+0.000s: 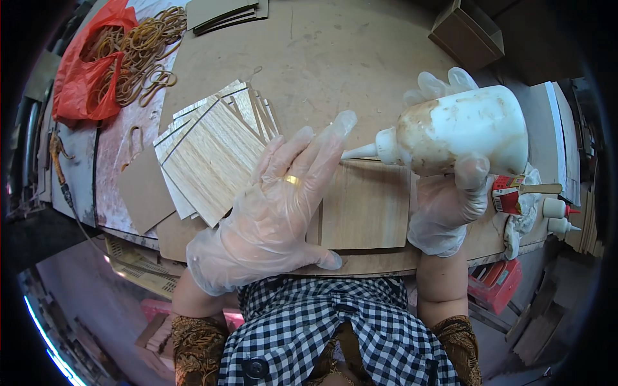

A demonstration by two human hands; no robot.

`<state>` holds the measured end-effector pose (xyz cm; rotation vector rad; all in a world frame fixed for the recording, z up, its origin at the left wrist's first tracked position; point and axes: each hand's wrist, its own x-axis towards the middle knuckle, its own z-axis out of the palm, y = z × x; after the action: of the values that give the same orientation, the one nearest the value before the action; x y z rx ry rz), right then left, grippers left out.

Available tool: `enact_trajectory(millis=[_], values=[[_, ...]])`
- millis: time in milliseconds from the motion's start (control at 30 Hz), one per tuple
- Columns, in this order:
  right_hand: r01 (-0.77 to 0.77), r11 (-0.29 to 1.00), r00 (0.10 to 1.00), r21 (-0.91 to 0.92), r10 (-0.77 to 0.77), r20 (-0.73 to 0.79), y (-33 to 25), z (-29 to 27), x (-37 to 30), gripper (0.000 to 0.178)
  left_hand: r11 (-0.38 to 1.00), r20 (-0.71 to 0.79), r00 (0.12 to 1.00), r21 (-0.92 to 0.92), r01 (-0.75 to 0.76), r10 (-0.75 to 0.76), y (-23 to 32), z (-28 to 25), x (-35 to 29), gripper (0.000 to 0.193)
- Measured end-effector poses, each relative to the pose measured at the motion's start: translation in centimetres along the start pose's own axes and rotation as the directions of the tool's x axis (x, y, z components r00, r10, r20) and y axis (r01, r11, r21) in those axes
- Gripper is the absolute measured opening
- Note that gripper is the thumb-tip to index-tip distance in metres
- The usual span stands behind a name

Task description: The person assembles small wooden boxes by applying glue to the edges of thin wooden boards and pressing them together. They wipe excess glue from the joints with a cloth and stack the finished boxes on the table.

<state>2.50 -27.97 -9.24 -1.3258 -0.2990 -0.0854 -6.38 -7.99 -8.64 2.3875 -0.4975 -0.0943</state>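
Observation:
My right hand (444, 222), in a clear plastic glove, grips a white squeeze bottle (473, 128) with brown smears. The bottle lies nearly level, and its narrow nozzle points left, at the far edge of a light wooden panel (367, 209) in front of me. Spread across the left side of this panel is my gloved left hand (270, 209), its fingers stretched out and a gold ring showing on one of them. Left of that hand, a fanned stack of thin wooden panels (206, 154) with dark lines near their ends lies on the table (322, 58).
An orange-red plastic bag (77, 83) spills tan rubber bands (138, 48) at the far left. Dark flat boards (225, 14) lie at the back, and an open brown box (467, 35) stands far right. A brush (541, 188), a rag (520, 225) and small bottles (555, 208) sit at right.

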Motion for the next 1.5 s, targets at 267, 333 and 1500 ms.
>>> enact_trajectory(millis=[267, 333, 1500], values=[[-0.016, 0.999, 1.000, -0.039, 0.016, 0.002, 0.0, 0.6, -0.2, 0.106, 1.000, 0.011, 1.000, -0.007, 0.009, -0.009, -0.1, 0.1, -0.2, 0.138], [-0.053, 0.997, 0.999, -0.057, 0.052, -0.013, -0.1, 0.6, -0.4, 0.107, 1.000, 0.004, 1.000, 0.002, 0.009, -0.009, -0.1, 0.1, -0.3, 0.137], [0.073, 0.990, 0.996, 0.124, -0.067, -0.056, -1.6, -3.1, 1.4, 0.072, 0.997, 0.048, 0.996, 0.039, 0.073, -0.075, 1.0, -0.5, 0.9, 0.129]])
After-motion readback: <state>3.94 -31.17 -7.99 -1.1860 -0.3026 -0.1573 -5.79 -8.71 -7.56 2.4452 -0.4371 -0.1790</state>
